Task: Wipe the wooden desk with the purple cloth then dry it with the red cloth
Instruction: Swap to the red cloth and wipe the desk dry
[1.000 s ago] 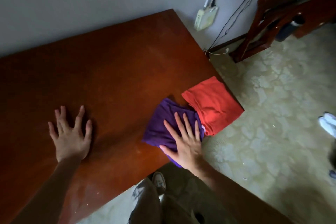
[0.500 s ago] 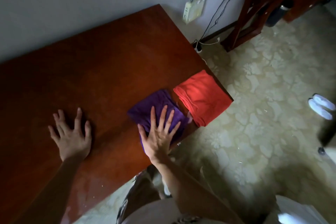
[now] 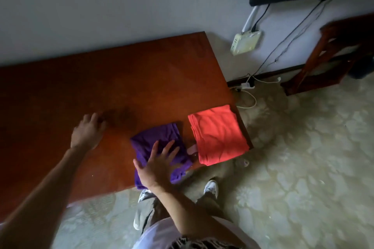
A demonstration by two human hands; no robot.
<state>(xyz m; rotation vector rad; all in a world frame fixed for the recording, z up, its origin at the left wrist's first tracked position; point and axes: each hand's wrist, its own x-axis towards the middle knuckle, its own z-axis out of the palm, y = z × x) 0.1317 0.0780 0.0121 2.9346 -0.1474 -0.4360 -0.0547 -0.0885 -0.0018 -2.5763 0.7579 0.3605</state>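
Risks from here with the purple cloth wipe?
1. The purple cloth hangs over the desk's near edge under the right hand; a stroke toward the person could drag it off.
2. The red cloth lies at the corner, overhanging; a rightward stroke may push it off or dampen it.

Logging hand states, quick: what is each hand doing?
Left hand: open, flat on the desk.
Right hand: open, pressing the purple cloth.

Wall socket box [image 3: 245,43], dangling cables [image 3: 287,46], wooden chair [image 3: 332,56], patterned floor [image 3: 303,168].
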